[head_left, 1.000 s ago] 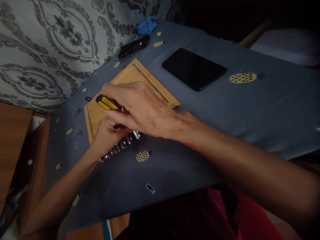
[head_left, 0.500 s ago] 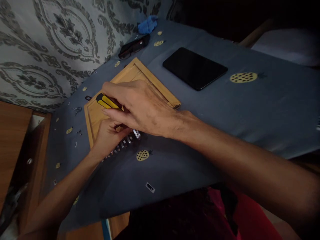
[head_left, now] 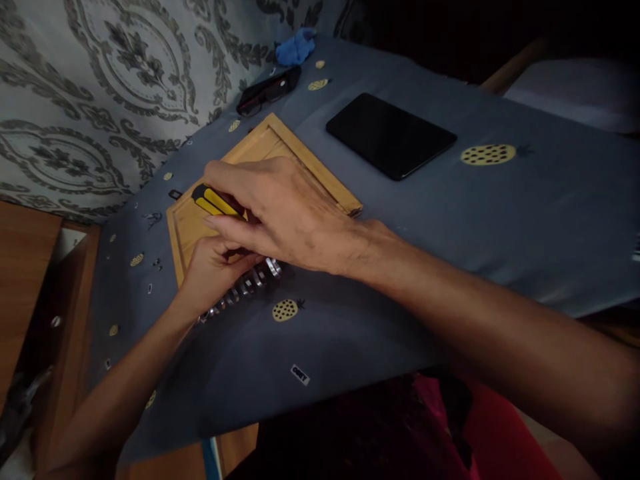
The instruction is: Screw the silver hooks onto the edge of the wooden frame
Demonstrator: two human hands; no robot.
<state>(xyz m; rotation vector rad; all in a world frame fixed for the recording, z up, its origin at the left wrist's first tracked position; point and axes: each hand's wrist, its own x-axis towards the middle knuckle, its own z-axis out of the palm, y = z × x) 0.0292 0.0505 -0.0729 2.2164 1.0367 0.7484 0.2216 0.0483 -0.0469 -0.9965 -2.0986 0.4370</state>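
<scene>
My right hand is wrapped round a screwdriver with a yellow and black handle; its tip is hidden. Below it, my left hand has its fingers pinched together at the near edge of a wooden board with a raised rim. What those fingers hold is hidden behind my right hand. A row of shiny metal pieces lines the board's near edge, beside my left fingers.
A black tablet lies right of the board. Dark-framed glasses and a blue cloth are at the back. Small metal bits lie left on the grey tablecloth, near a patterned wall covering.
My left hand and forearm have shifted very slightly left, and more of the metal pieces shows. My right hand keeps its grip on the screwdriver almost unchanged.
</scene>
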